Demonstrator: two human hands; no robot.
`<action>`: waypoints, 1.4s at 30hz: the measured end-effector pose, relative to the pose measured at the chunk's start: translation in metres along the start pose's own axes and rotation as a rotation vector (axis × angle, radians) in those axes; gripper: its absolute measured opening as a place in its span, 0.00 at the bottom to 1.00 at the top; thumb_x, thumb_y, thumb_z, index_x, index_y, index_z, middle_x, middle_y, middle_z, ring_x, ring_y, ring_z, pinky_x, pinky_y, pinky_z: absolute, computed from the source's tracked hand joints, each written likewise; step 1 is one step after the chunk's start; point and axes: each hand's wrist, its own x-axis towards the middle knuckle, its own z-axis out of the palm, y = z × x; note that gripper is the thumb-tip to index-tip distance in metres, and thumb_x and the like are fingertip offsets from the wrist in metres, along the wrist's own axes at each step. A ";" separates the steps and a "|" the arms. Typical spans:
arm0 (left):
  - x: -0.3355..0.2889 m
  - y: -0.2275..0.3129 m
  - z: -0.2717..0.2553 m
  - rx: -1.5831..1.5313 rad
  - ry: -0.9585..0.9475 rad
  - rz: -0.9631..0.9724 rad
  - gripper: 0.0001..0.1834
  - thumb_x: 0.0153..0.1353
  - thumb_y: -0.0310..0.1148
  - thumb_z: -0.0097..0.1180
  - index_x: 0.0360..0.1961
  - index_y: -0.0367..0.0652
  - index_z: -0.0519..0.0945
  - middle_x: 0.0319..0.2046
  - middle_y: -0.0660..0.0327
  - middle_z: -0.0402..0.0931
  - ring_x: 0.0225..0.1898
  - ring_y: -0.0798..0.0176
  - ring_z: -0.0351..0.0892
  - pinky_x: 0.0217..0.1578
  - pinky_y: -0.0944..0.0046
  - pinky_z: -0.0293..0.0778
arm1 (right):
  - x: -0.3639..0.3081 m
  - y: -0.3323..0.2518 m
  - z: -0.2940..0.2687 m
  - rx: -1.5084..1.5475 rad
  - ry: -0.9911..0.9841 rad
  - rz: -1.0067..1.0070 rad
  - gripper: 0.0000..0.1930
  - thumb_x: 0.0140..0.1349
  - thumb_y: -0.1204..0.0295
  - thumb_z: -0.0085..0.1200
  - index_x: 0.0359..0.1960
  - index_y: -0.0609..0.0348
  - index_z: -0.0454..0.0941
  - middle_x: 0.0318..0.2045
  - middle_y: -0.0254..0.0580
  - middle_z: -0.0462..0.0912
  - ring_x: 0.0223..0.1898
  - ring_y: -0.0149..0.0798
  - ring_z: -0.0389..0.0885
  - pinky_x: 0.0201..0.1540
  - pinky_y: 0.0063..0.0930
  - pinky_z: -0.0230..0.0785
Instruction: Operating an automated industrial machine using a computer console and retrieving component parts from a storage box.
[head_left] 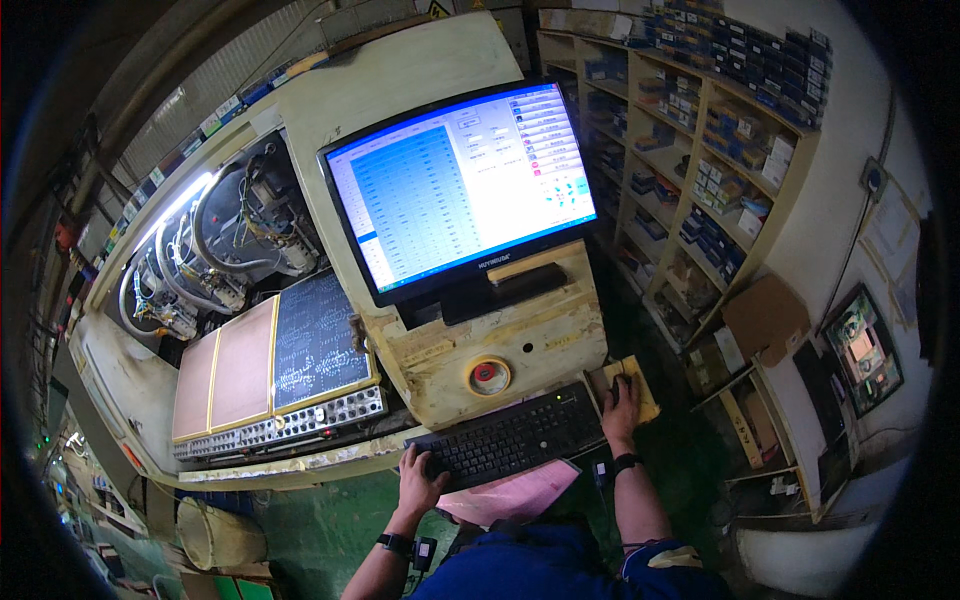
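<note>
Two bare hands at the front of a cream-coloured machine [445, 85], well apart from each other. At the left end of a black keyboard [515, 437], the left hand [421, 484], open, with fingers loosely bent over the corner keys. On a small yellowish board [645, 393] just beyond the keyboard's right end, the right hand [623, 410], closed lightly over a dark mouse [610, 396] and hiding much of it. Impossible to tell any pressed key or button.

Under the keyboard's near edge, a pink sheet [525, 490], partly covered. Beyond the keys, a red button [485, 373] within a yellow ring, and above that a lit monitor [450, 190] with a blue table at left and a column of icons at right, tilted in view and blocking part of the housing behind.

To the left, on the machine's bed, two copper-coloured panels [243, 362] beside a dark, white-marked panel [322, 340], beneath grey hoses [203, 228] and a bright strip light [187, 207]. To the right, wooden shelves [704, 108] stacked with small boxes [765, 62], and a second screen [864, 350] near the wall. Below, green floor [335, 530] and a pale bin [213, 535].
</note>
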 end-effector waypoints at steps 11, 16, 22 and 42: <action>-0.018 0.016 0.009 0.189 -0.059 0.216 0.37 0.55 0.44 0.72 0.66 0.44 0.77 0.75 0.38 0.60 0.77 0.31 0.55 0.75 0.37 0.55 | -0.003 -0.005 -0.007 0.048 -0.030 0.011 0.28 0.63 0.76 0.63 0.66 0.57 0.73 0.72 0.65 0.66 0.73 0.66 0.64 0.75 0.54 0.61; -0.021 0.017 0.010 0.141 -0.109 0.173 0.36 0.56 0.46 0.72 0.65 0.46 0.78 0.76 0.42 0.59 0.78 0.32 0.53 0.73 0.31 0.54 | -0.001 -0.001 -0.006 0.014 -0.003 -0.032 0.28 0.62 0.76 0.64 0.66 0.57 0.75 0.72 0.65 0.66 0.73 0.67 0.65 0.75 0.56 0.60; -0.020 0.016 0.010 0.138 -0.118 0.186 0.35 0.56 0.48 0.72 0.63 0.48 0.80 0.77 0.43 0.59 0.78 0.33 0.53 0.72 0.28 0.54 | -0.002 -0.002 -0.003 0.049 0.018 0.051 0.29 0.64 0.76 0.63 0.68 0.59 0.72 0.72 0.66 0.66 0.73 0.67 0.65 0.75 0.56 0.59; -0.021 0.018 0.009 0.120 -0.129 0.162 0.33 0.55 0.46 0.74 0.62 0.50 0.81 0.77 0.43 0.59 0.78 0.33 0.52 0.73 0.30 0.53 | -0.002 0.004 0.000 0.032 -0.015 0.011 0.29 0.63 0.76 0.62 0.67 0.56 0.73 0.75 0.66 0.62 0.76 0.66 0.60 0.78 0.56 0.54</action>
